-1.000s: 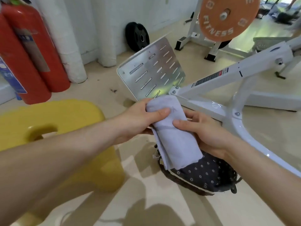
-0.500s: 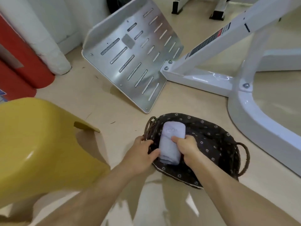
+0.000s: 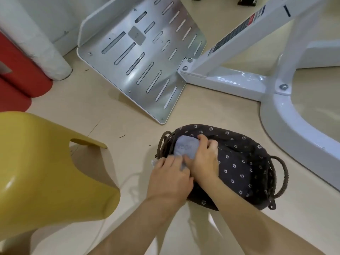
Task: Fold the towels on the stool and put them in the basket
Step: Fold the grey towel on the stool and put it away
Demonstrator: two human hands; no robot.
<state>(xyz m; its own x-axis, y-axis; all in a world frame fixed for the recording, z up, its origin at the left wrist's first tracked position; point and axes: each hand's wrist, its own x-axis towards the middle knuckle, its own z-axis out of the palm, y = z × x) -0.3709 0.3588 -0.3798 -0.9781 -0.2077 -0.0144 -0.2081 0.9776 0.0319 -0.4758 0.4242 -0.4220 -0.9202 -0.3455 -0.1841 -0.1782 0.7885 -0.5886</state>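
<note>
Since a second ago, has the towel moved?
Yes. The towel was held up above the basket; now it lies down inside it, at the left end, with the left hand and right hand on it.
</note>
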